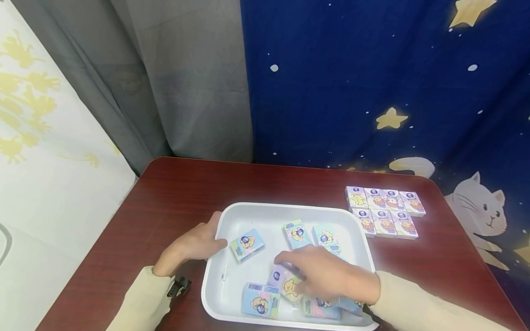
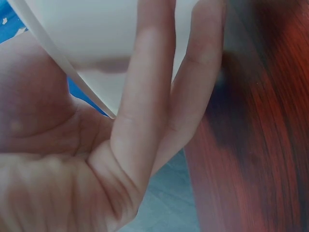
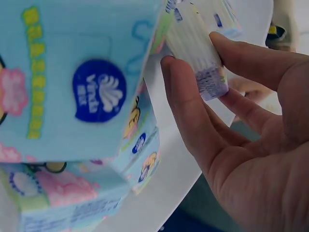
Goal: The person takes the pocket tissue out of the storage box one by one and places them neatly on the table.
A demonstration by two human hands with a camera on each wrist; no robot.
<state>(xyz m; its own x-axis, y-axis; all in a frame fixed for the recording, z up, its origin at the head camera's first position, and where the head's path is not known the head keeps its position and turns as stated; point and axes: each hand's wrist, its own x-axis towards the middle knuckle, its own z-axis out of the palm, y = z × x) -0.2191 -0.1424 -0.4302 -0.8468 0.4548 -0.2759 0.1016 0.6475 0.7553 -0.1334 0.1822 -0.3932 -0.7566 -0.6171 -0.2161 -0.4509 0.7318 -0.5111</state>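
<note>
My left hand [image 1: 198, 241] grips the left rim of a white tray [image 1: 213, 294], its thumb over the inside edge. In the left wrist view, two fingers [image 2: 147, 82] lie along the outside of the tray's wall. My right hand [image 1: 325, 271] is inside the tray and pinches a purple tissue pack [image 1: 288, 286] between thumb and fingers. The right wrist view shows that pack's side [image 3: 195, 48] between the fingertips. Around it lie several blue tissue packs, one pack [image 1: 247, 245] near my left thumb and another pack [image 1: 260, 301] at the front.
Two rows of purple tissue packs [image 1: 383, 211] stand close together on the dark red table [image 1: 186, 184], just right of the tray's back corner. Behind the table hang a grey curtain [image 1: 203, 82] and a blue starry curtain [image 1: 323, 92].
</note>
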